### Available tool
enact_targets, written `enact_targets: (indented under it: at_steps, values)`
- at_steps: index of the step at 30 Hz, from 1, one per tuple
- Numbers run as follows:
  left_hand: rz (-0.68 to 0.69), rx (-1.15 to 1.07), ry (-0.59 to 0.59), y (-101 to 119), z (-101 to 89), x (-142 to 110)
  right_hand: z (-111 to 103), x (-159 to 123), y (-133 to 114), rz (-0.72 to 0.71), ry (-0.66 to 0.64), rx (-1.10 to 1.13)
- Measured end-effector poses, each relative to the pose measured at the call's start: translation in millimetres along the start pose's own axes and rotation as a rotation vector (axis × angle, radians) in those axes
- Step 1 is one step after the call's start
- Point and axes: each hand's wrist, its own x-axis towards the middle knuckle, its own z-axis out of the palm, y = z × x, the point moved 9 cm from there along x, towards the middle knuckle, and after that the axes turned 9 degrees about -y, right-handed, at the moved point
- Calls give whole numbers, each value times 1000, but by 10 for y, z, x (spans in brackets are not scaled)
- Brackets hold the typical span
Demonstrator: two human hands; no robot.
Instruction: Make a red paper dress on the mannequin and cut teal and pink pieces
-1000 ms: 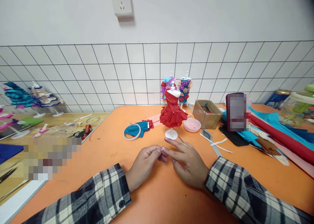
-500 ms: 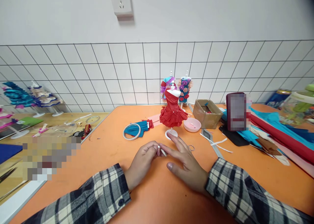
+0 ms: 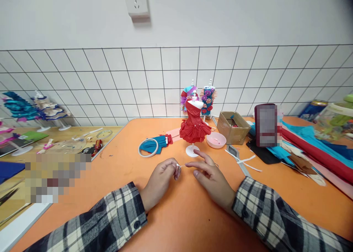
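Smooth orange tabletop (image 3: pixel 165 222): left hand (image 3: pixel 162 176) pinches small white piece (image 3: pixel 178 165), material unclear, in front of red ruffled mini dress (image 3: pixel 194 124); right hand (image 3: pixel 213 176), front-right of dress, fingers spread, gripping nothing visible. I'd pinch lightly, avoid crushing it.

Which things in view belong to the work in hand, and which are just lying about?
Apparently in use:
small white piece, pinched in the left hand
right hand, close by
perhaps the red dress, just beyond

Apparently lying about:
pink bowl
cardboard box
white ring
blue can
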Motion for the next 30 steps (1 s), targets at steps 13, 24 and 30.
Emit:
enact_targets:
  at_steps: [13, 24, 30]
  values:
    - [-71, 32, -220, -43, 271, -32, 49, 15, -87, -25, -88, -76]
    - [-66, -141, 172, -207, -353, 96, -141, 46, -26, -8, -19, -129]
    - [-9, 247, -151, 17, 105, 14, -54, 11, -114, -67, -39, -189]
